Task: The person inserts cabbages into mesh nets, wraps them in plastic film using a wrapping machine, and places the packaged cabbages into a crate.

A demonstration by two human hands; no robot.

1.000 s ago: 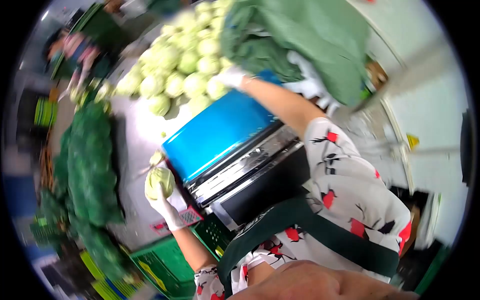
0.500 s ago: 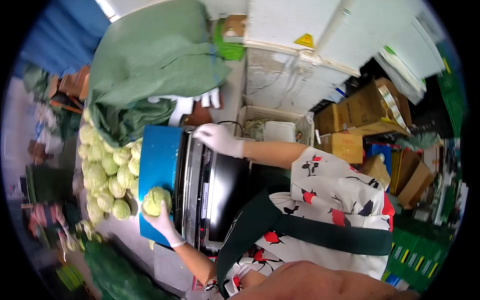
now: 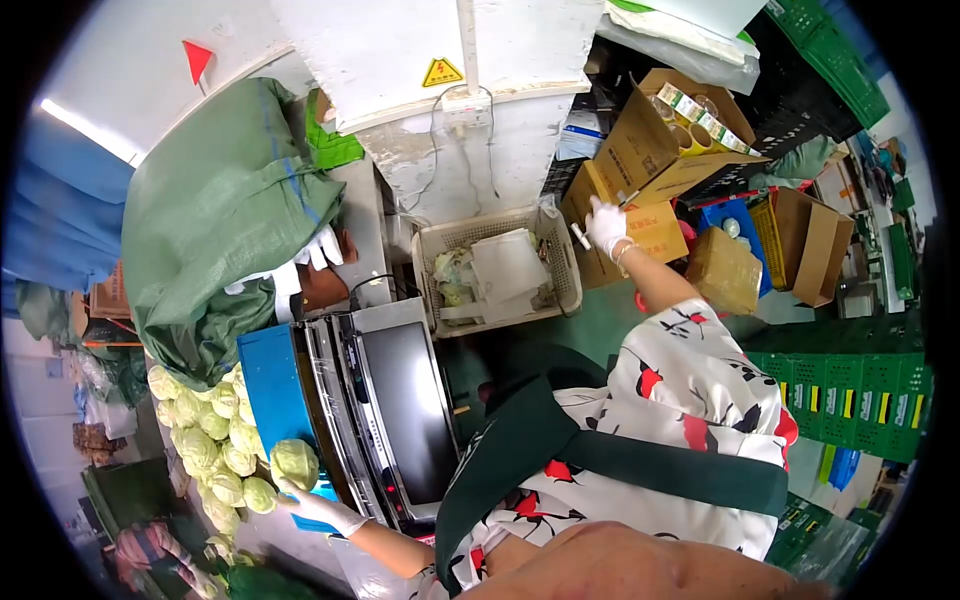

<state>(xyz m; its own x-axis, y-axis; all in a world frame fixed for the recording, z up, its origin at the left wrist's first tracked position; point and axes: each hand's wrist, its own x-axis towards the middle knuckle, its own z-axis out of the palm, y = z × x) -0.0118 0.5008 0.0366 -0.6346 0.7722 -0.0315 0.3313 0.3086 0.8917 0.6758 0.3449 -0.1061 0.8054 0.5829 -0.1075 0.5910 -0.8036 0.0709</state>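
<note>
My left hand point(image 3: 322, 508), in a white glove, holds a round pale green cabbage point(image 3: 295, 463) from its near side, over the blue plate point(image 3: 268, 385) of a metal machine point(image 3: 340, 400). Its fingertips are partly hidden by the cabbage. My right hand point(image 3: 606, 230), gloved in white too, is stretched far to the right, fingers partly extended. It is in front of a cardboard box point(image 3: 655, 232), beside a small white stick-like thing point(image 3: 580, 237); I see nothing held in it. A dark glossy panel point(image 3: 408, 412) lies on the machine's near side.
Many cabbages point(image 3: 205, 440) are heaped on the table beyond the machine, below a big green sack point(image 3: 215, 200). A plastic basket point(image 3: 428, 290) with papers and scraps stands ahead. Further right are an open carton point(image 3: 655, 150) and stacked green crates point(image 3: 845, 400). Another person point(image 3: 150, 545) is at far left.
My right hand has left the machine's far end and swung right to the cardboard boxes. My left hand still holds the cabbage over the blue plate. The view has turned right.
</note>
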